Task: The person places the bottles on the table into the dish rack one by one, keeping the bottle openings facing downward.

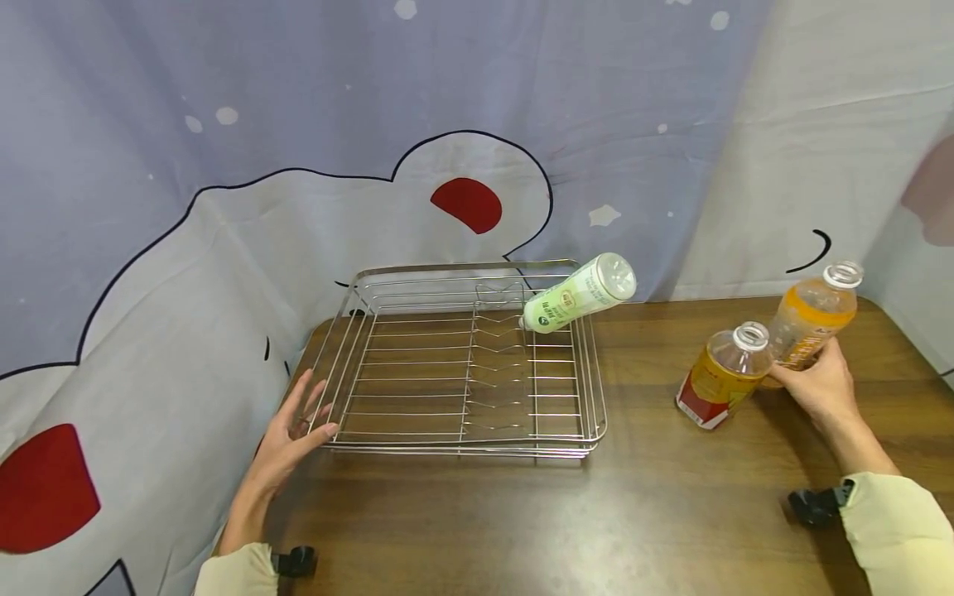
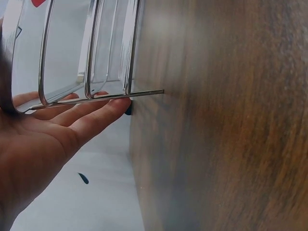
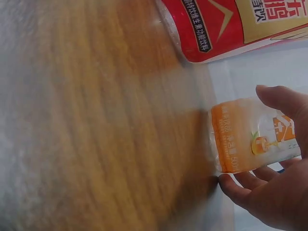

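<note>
Cupping orange bottle point(image 1: 811, 319), right hand point(image 1: 829, 387), apparently half-curled.

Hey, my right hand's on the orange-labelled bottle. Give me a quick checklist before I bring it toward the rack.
1. Grip: right hand holds the clear plastic bottle with the orange label: ok.
2. That bottle lifted off the brown wooden table: cannot tell.
3. Contact: left hand touches the left side of the silver metal wire rack: ok.
4. Direct path: the clear plastic bottle with the red-and-yellow label stands between: not ok.
5. Rack room: left part bare: ok.
6. Green-and-white plastic bottle, tilted at the rack's back right, steady: cannot tell.
</note>
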The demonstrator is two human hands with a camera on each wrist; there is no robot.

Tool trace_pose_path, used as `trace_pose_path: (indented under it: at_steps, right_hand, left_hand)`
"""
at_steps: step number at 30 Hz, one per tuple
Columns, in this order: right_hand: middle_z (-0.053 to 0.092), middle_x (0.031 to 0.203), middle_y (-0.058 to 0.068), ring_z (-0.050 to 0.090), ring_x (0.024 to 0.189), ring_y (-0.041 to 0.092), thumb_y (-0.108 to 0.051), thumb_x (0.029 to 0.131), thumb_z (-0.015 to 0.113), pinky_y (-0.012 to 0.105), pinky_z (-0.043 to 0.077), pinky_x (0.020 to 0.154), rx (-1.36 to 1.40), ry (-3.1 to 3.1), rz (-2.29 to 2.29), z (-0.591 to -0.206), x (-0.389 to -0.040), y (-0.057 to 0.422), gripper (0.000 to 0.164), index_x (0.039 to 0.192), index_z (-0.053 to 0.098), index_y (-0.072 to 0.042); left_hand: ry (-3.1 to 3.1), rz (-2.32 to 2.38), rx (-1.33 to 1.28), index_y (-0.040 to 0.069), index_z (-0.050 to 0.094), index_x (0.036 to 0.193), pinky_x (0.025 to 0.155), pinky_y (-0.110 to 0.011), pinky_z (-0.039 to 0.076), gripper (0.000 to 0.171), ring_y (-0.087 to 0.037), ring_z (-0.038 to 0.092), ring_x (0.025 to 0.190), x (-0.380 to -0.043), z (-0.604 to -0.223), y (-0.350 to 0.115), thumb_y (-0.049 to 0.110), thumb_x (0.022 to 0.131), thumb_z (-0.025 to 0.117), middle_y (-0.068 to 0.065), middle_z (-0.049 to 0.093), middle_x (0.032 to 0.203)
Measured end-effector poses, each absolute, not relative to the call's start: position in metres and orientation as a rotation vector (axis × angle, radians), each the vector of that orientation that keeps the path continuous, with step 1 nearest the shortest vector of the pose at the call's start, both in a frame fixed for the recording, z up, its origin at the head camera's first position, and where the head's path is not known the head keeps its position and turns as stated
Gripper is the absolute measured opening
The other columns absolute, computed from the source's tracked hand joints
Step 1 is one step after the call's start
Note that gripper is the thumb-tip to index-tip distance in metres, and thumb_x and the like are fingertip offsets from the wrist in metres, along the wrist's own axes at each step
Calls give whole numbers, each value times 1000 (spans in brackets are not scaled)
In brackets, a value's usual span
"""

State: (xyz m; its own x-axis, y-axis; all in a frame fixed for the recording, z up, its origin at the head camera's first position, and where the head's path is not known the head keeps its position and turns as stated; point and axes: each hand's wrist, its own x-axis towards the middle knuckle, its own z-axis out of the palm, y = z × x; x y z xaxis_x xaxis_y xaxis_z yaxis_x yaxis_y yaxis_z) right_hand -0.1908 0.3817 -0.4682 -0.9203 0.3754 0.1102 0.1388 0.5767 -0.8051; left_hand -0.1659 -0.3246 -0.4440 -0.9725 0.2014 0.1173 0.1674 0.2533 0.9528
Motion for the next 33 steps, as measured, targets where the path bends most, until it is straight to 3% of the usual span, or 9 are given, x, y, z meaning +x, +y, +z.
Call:
trace_pose_path:
  at_steps: [5,11,15,18,21,24,33]
  right_hand:
    - [40,135,32,37,122,51,-24,87,70,60,30,103,-450,-2548,1240,-468,-189,381,76,142,28,6]
    - [40,135,34,37,121,52,-23,87,70,59,30,104,-469,-2547,1232,-465,-185,382,76,142,28,7]
    - [42,133,29,39,122,49,-25,86,72,55,31,106,-482,-2528,1226,-461,-183,383,77,143,30,4]
    - [50,121,12,46,115,36,-27,85,76,39,37,101,-485,-2507,1223,-456,-182,384,73,139,36,-1]
    - [48,110,-10,48,102,13,-29,83,80,23,36,89,-475,-2483,1244,-450,-178,387,66,134,42,-13]
    - [43,105,-20,41,95,-3,-31,82,81,18,34,83,-455,-2471,1258,-444,-175,389,62,130,42,-25]
    - [41,107,-23,41,98,-4,-33,83,80,18,34,86,-464,-2457,1242,-424,-164,390,62,131,41,-31]
  left_hand:
    - [2461,1871,355,20,3,160,97,-14,41,90,-9,43,129,-166,-444,-324,-1,95,62,-28,11,160]
    - [2479,1837,342,22,3,160,99,-15,40,90,-39,35,137,-166,-443,-323,1,95,62,-26,13,160]
    - [2477,1833,338,24,3,160,100,-15,39,90,-47,29,138,-166,-443,-323,2,96,62,-25,12,161]
    - [2467,1837,342,25,2,160,99,-15,40,91,-49,26,139,-165,-443,-324,1,96,62,-24,11,161]
    - [2462,1836,344,26,2,160,99,-14,40,91,-49,24,139,-165,-441,-324,2,96,62,-22,10,162]
    - [2462,1832,340,27,2,160,99,-14,40,91,-50,24,140,-165,-440,-323,3,96,62,-21,11,162]
    - [2472,1823,333,27,2,160,100,-15,39,91,-41,31,140,-165,-441,-324,3,96,62,-22,12,162]
